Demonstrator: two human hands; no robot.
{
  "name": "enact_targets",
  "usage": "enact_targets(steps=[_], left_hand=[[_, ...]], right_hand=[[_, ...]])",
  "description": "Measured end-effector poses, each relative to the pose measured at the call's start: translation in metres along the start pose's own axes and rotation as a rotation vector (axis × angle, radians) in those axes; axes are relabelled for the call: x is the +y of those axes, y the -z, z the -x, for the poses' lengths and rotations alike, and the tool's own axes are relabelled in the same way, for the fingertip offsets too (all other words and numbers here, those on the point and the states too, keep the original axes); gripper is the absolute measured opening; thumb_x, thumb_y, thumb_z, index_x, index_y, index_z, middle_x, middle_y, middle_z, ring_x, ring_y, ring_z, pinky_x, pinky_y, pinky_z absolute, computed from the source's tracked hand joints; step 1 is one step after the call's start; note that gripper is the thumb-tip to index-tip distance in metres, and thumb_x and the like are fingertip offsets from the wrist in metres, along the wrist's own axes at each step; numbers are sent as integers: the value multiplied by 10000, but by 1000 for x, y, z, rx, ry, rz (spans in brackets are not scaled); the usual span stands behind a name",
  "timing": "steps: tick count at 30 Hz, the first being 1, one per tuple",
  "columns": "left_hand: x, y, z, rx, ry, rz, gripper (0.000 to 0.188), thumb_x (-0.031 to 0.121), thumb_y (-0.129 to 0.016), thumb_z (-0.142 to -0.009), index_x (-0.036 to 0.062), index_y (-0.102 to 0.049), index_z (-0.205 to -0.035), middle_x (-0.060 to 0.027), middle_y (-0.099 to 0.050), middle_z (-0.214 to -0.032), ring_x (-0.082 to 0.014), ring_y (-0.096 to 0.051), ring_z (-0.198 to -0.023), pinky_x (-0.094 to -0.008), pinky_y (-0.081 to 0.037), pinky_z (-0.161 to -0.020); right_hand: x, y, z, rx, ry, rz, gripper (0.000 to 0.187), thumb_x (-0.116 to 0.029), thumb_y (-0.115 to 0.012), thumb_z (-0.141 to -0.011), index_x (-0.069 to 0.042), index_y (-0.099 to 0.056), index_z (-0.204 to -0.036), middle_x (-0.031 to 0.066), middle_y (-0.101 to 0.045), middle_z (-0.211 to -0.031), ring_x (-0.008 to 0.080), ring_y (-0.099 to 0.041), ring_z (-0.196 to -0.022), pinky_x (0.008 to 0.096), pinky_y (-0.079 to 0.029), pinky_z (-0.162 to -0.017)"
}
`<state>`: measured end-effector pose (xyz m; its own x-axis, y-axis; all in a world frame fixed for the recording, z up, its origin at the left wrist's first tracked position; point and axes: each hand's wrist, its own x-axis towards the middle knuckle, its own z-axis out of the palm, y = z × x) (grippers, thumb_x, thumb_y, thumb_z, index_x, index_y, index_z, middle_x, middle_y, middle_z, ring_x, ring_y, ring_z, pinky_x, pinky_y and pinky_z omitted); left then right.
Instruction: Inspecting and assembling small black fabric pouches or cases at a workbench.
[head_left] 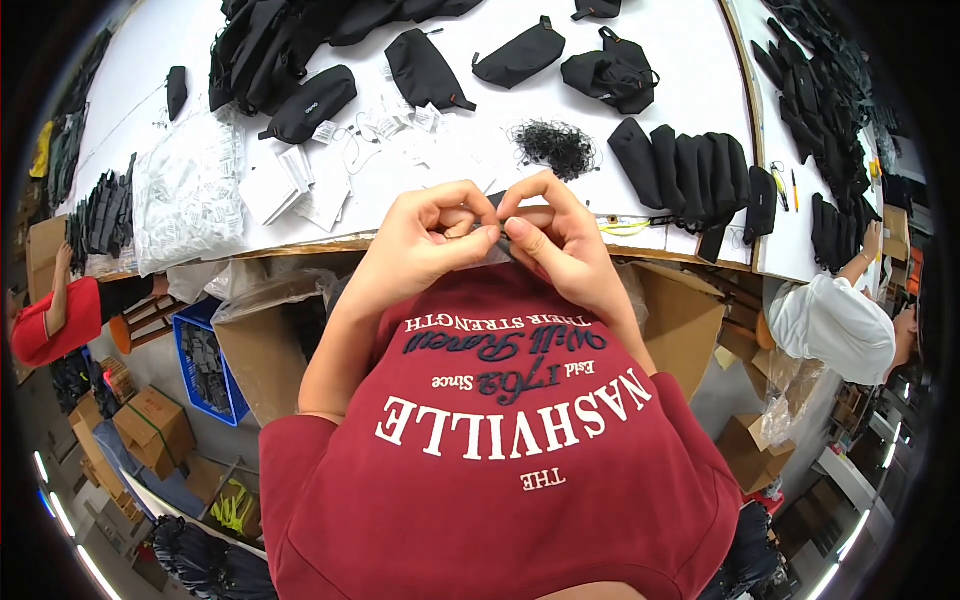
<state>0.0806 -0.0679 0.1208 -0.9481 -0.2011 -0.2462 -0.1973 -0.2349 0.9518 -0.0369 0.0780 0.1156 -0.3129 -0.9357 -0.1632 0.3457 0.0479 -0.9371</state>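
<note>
My left hand (437, 228) and my right hand (560, 232) meet at the table's near edge, thumbs and forefingers pinched tip to tip. Something small and dark is between them, mostly hidden by the fingers, so its kind does not show. Just beyond my hands on the white table (440, 160) lies a tangled heap of thin black cords (556, 148). Small white tags (395, 122) are scattered to its left, beside a stack of white cards (290, 185). Several black zip pouches lie farther back, among them one pouch (425, 68) straight ahead.
A clear bag of white tags (188, 190) sits at left, and a row of black pouches (685, 172) at right. Open cardboard boxes (672, 320) and a blue crate (208, 360) stand below the edge. Co-workers in a red shirt (62, 322) and a white shirt (835, 325) are at either side.
</note>
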Motion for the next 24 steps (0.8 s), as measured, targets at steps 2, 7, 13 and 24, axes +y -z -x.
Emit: enact_targets(steps=[2,7,13,24], left_hand=[[1,1,1,-7,9,-1,54,56,-593,-815,10,-565,-807,105,-299,-541,4,-252,-505,-189,-213,-478],[0,2,1,5,48,75,31,24,-581,-807,15,-554,-799,113,-307,-531,14,-247,-493,-186,-192,-466],[-1,6,0,9,29,80,23,26,-584,-811,15,-566,-803,117,-318,-526,19,-251,-489,-185,-188,-465],[2,11,-3,15,-3,68,37,40,-591,-816,12,-570,-806,116,-316,-515,17,-249,-479,-188,-194,-459]], right_hand=[[3,0,0,9,3,-44,117,-96,-490,-925,-21,-456,-1008,-4,-495,-658,43,-381,-563,186,-298,-527],[8,-3,-2,41,44,-130,118,-110,-480,-933,-23,-453,-1008,-7,-487,-655,41,-378,-560,182,-294,-525],[8,-6,-4,29,57,-131,124,-125,-481,-938,-31,-449,-1012,-5,-481,-658,43,-388,-564,183,-300,-524],[11,-9,-11,54,110,-126,105,-107,-478,-937,-34,-433,-998,-7,-472,-667,45,-394,-564,184,-310,-525]])
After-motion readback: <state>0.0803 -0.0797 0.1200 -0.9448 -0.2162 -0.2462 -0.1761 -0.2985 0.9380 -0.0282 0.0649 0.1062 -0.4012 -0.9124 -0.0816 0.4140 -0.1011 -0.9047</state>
